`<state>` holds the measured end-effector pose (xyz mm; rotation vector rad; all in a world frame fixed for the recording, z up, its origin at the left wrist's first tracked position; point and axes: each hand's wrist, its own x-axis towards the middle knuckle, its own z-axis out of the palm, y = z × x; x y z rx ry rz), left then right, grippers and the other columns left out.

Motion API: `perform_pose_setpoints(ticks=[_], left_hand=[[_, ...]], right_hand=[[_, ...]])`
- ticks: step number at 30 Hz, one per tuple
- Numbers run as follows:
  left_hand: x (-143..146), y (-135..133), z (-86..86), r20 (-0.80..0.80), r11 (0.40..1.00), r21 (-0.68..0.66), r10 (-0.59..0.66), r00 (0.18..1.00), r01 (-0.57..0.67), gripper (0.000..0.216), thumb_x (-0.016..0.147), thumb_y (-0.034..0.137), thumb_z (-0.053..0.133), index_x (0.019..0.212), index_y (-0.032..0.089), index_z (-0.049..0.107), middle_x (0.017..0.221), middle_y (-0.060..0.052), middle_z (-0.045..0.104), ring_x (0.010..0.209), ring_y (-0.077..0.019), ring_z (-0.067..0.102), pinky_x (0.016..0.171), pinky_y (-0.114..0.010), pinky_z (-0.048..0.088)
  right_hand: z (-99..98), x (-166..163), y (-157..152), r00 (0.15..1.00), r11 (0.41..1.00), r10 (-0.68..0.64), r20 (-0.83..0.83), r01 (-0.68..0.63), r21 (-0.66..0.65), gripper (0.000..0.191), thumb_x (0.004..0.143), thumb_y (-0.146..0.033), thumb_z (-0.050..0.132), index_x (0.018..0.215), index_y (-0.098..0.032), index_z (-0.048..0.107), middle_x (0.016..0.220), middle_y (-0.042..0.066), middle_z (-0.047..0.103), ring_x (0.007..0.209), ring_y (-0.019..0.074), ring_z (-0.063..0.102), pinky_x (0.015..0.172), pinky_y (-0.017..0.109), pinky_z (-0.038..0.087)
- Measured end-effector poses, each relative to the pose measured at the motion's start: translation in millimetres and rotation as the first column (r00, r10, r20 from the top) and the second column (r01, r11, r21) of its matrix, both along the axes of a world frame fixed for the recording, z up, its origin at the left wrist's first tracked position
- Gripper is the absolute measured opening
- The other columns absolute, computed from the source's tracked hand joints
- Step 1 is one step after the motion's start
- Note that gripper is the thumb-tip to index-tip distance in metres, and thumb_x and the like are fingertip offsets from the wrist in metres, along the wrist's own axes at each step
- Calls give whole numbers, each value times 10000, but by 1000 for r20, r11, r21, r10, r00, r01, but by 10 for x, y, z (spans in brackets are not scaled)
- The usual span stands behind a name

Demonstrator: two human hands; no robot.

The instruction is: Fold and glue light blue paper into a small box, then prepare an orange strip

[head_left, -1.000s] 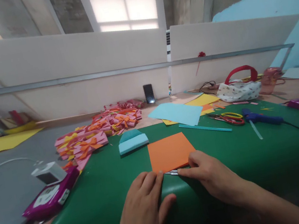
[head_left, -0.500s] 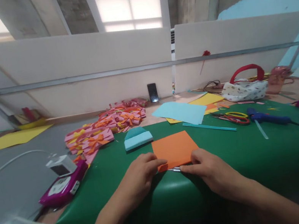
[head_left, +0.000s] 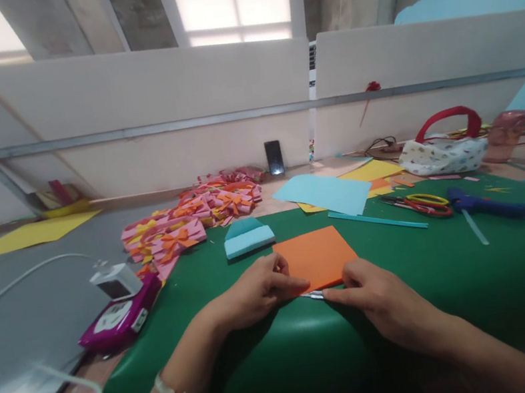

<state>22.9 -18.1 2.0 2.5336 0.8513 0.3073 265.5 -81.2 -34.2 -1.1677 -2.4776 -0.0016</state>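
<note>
An orange sheet of paper (head_left: 316,256) lies on the green work surface before me, its near edge looking folded. My left hand (head_left: 263,286) has its fingers curled, pressing the near left part of the paper. At the near right corner, my right hand (head_left: 372,285) grips the paper with its fingers bent, the forefinger stretched along the near edge. Between the hands, a slim silvery-white thing (head_left: 314,296) pokes out under that edge; its kind is unclear. A folded light-blue paper piece (head_left: 249,241) rests just beyond my left hand.
Pink and orange paper bows (head_left: 181,228) are heaped at the back left. A purple power strip (head_left: 122,319) with a white charger (head_left: 115,281) is on the left. Scissors (head_left: 426,205), a blue glue gun (head_left: 487,204) and a blue paper strip (head_left: 378,220) lie right. A phone (head_left: 274,157) leans behind.
My left hand has slid slightly right along the paper's near edge, and its wrist bracelet now shows. The right hand keeps its place at the corner. The whole view has shifted a little.
</note>
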Motion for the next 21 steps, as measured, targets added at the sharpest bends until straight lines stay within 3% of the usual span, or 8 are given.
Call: perform_pose_setpoints(ticks=[6,9,13,16,21], left_hand=[[15,2,48,22,997,-81,-4,1000,6,244,871,360,488,1010,324,687,844,-4,447,808,-142,428,739,-264,372],[34,13,81,14,991,-135,15,1000,-13,239,852,264,496,951,299,711,843,-4,449,805,-141,429,748,-268,376],[55,34,85,26,987,-159,32,999,-27,393,789,65,421,900,288,724,823,-2,454,788,-137,423,759,-279,371],[60,49,67,15,984,-174,40,999,-36,463,741,6,384,877,285,728,828,-4,454,785,-136,416,761,-279,366],[55,28,90,-6,972,-215,93,996,-92,436,751,67,417,988,302,698,827,-1,422,814,-139,423,786,-268,380]], right_hand=[[-20,-46,19,1000,1000,-1,-24,1,24,319,868,-146,475,1078,-334,626,754,18,445,674,141,416,558,237,323],[-10,-77,39,1000,1000,1,-7,-1,18,325,851,-142,502,1076,-341,626,748,14,444,675,142,408,544,233,298],[24,-168,57,999,1000,29,24,-29,1,337,861,-129,485,1093,-332,620,757,17,454,683,143,414,569,248,297],[65,-232,30,998,998,56,37,-56,-5,332,868,-125,471,1093,-316,623,774,22,469,695,144,423,584,255,303],[197,76,-38,991,993,101,-85,-106,-52,315,892,-190,454,1109,-347,622,802,15,487,709,136,465,614,242,369]])
